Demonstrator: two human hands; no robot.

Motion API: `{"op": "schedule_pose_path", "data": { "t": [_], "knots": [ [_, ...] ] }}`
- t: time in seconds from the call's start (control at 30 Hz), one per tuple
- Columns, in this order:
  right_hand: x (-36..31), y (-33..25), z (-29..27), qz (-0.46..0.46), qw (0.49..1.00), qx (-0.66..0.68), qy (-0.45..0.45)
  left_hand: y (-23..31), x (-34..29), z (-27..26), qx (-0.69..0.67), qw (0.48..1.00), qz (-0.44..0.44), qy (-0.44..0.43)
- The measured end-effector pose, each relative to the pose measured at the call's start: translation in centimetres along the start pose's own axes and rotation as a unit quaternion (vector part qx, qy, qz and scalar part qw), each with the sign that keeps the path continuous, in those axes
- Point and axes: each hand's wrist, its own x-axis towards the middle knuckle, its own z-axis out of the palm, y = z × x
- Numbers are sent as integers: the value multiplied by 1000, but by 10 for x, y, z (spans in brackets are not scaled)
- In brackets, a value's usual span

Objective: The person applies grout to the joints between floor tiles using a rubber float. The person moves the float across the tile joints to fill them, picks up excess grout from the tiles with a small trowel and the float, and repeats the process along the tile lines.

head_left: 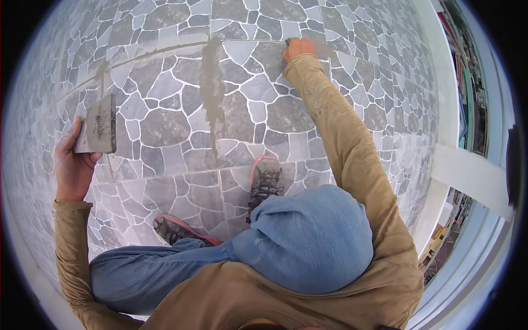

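Note:
On the left, my left hand point(76, 165) grips a flat square tile piece point(89, 135) by its edge, thumb on top, and wet grey grout point(102, 124) is smeared over its face. Far off and right of the middle, my right hand point(300, 48) is closed and pressed down at a joint between the floor tiles point(258, 107). A small dark edge shows beside its fingers; what it holds is mostly hidden. Grey grout is spread along a wide vertical joint point(212, 93) and a curving cross joint point(159, 51).
My shoes point(266, 179) and bent knee point(313, 239) are low in the middle, on the stone-patterned tiles. A white rail and post point(473, 179) run along the right edge, with assorted things point(448, 231) beyond it.

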Motion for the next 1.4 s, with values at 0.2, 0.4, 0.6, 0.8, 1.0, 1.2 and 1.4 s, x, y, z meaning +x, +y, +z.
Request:
{"op": "schedule_pose_path", "data": {
  "t": [0.2,0.4,0.6,0.8,1.0,1.2,1.4],
  "knots": [
    [-34,-103,-74,-131,893,430,-33,-26,17,18,49,997,-45,-44],
    [-166,-174,-182,-484,730,477,67,-35,13,33,178,978,-57,-94],
    [-180,-183,-173,-596,722,340,89,-37,19,42,178,979,-47,-89],
    [-138,-98,-112,-241,642,648,-332,-7,34,18,115,993,30,8],
    [-36,31,-45,14,711,684,-165,-12,26,5,81,996,-14,20],
    [-19,14,8,-108,970,177,126,-11,33,2,59,998,9,28],
    [-37,-1,6,-168,977,127,41,8,10,-26,38,998,38,39]
  ]
}}
